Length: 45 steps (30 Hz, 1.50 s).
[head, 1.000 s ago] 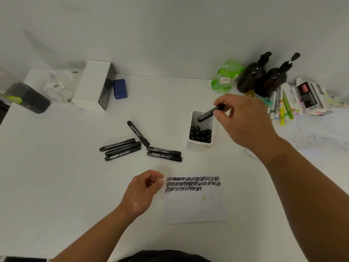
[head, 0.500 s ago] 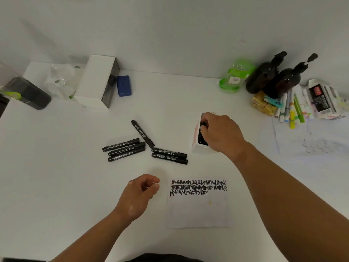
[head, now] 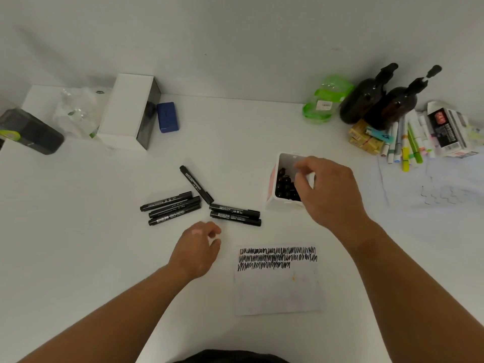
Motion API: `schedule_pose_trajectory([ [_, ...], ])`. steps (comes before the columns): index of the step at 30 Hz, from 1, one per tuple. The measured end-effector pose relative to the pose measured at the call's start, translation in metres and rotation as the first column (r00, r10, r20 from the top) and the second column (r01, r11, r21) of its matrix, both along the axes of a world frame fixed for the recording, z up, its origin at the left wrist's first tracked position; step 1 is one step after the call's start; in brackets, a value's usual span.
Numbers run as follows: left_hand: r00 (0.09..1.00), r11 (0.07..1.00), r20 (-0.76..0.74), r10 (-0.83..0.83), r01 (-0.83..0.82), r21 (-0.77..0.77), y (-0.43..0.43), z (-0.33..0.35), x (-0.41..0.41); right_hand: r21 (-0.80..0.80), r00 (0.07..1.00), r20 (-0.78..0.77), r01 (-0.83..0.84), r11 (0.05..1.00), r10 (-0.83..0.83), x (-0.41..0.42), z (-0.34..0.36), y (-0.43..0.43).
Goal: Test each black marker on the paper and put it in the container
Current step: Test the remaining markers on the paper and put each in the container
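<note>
The right hand (head: 330,196) hangs over the white container (head: 286,159), fingers loose and empty. The left hand (head: 198,248), loosely curled and empty, lies just short of the nearest pair of black markers (head: 235,215). It is best to grip one by the barrel, then scribble on the paper (head: 277,292) below the short row.

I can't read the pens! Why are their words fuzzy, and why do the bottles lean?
Head view: print on the black markers is small and soft; the wide lens tilts the brown bottles near the frame edge; the right hand over the container has blurred fingertips.
</note>
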<state>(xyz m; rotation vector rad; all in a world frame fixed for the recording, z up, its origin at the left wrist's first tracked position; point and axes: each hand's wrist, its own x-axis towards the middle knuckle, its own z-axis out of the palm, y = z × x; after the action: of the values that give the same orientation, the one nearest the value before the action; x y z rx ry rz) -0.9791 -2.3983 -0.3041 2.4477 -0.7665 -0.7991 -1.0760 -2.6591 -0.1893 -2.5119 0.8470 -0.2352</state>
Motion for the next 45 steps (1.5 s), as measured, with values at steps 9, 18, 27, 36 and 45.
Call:
schedule_pose_trajectory([
  [9, 0.866, 0.918, 0.310, -0.392, 0.346, 0.196, -0.048, -0.024, 0.022, 0.230, 0.998, -0.057, 0.030, 0.973, -0.018, -0.098, -0.032, 0.069],
  [18, 0.926, 0.922, 0.179, -0.332, 0.279, 0.269, -0.035, -0.029, -0.006, 0.383, 0.969, -0.248, 0.087, 0.920, 0.012, -0.127, -0.076, 0.081],
  [27, 0.745, 0.955, -0.641, 0.187, -0.292, -0.061, -0.027, 0.034, -0.065, 0.722, 0.957, -0.255, 0.094, 0.686, 0.136, -0.122, -0.074, 0.095],
  [36, 0.458, 0.786, -0.852, 0.254, -0.610, -0.094, -0.009, 0.038, -0.084, 0.875, 0.990, -0.134, 0.134, 0.465, -0.034, -0.133, -0.072, 0.090],
  [45, 0.980, 0.974, -0.152, -0.130, 0.097, -0.203, -0.007, 0.028, -0.080, 0.878, 0.980, -0.083, 0.157, 0.453, -0.179, -0.143, -0.087, 0.079],
])
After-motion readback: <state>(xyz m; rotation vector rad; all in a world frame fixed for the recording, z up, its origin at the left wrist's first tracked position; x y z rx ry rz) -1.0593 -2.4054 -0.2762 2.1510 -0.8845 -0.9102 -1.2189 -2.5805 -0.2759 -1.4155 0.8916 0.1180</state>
